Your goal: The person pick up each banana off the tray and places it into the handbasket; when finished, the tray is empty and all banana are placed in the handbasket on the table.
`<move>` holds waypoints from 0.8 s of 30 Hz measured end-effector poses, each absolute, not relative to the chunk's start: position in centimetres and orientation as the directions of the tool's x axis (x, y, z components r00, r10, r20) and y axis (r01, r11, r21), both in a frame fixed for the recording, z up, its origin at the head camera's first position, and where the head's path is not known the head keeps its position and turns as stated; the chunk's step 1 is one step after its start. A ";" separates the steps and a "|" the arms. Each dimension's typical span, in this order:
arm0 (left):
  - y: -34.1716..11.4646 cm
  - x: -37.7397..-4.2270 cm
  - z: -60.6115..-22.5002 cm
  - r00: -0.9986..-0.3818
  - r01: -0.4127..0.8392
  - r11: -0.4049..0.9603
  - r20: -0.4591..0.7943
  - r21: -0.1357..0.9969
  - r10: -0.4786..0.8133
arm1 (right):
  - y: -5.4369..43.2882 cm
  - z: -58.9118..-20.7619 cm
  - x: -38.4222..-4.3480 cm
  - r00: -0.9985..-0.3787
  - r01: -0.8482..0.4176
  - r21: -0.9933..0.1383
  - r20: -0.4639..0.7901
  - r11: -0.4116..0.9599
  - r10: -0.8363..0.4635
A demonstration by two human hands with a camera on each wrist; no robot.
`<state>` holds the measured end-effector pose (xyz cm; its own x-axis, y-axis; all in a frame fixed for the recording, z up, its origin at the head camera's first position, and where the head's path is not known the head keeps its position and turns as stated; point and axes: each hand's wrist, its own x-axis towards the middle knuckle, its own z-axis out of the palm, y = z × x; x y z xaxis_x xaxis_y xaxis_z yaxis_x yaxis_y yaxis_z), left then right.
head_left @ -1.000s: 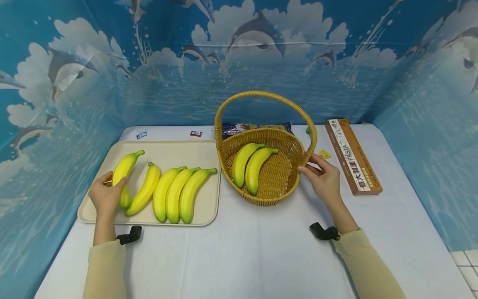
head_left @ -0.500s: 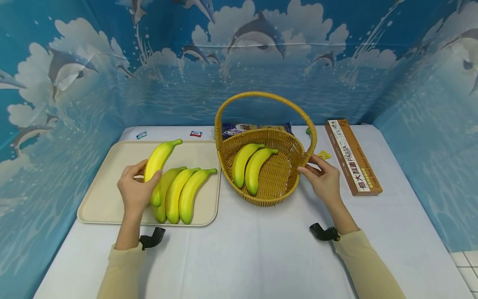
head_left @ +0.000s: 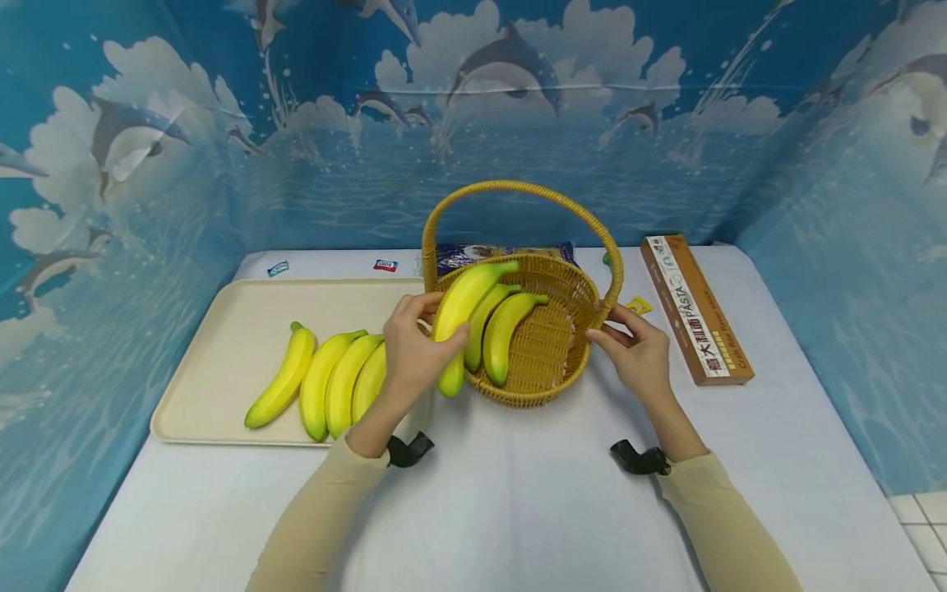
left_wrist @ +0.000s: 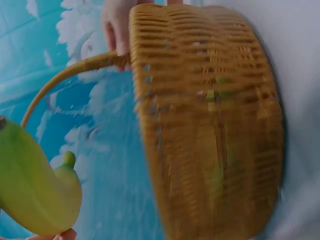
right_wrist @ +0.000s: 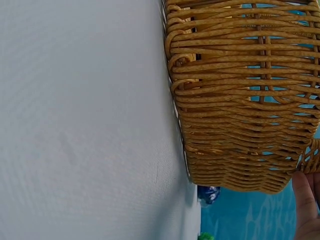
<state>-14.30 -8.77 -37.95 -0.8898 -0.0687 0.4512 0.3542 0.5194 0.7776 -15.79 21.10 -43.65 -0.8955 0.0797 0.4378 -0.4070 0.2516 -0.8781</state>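
My left hand (head_left: 418, 345) grips a yellow-green banana (head_left: 466, 300) at the left rim of the wicker basket (head_left: 543, 362); in the head view the banana overlaps that rim. Inside the basket lie two more bananas, the nearer one (head_left: 506, 337) in plain sight and the other partly hidden behind the held one. My right hand (head_left: 638, 345) pinches the base of the basket's handle (head_left: 612, 271) on the right side. On the beige tray (head_left: 222, 329) to the left, several bananas (head_left: 318, 382) lie side by side, one partly covered by my left hand and wrist.
A brown pasta box (head_left: 697, 311) lies to the right of the basket. Behind the basket is a dark blue packet (head_left: 462, 256). Small wrapped sweets, one red (head_left: 385, 265) and one yellow (head_left: 639, 305), lie on the white cloth. A dolphin-print curtain (head_left: 333, 189) encloses the table.
My left hand has lifted the leftmost banana off the tray and carried it rightward, over the other bananas, to the basket. My right hand has stayed at the handle.
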 end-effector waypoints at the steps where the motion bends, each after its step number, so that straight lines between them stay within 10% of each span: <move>1: -7.9 -14.8 -38.1 -0.896 0.351 0.523 0.441 0.777 -0.053 | 21.0 -43.4 -15.7 -0.893 -0.416 -0.875 0.445 0.248 0.074; 24: 0.2 -19.8 -42.6 -0.989 0.136 0.758 0.135 0.638 0.064 | 20.3 -41.9 -14.8 -0.897 -0.403 -0.875 0.435 0.268 0.074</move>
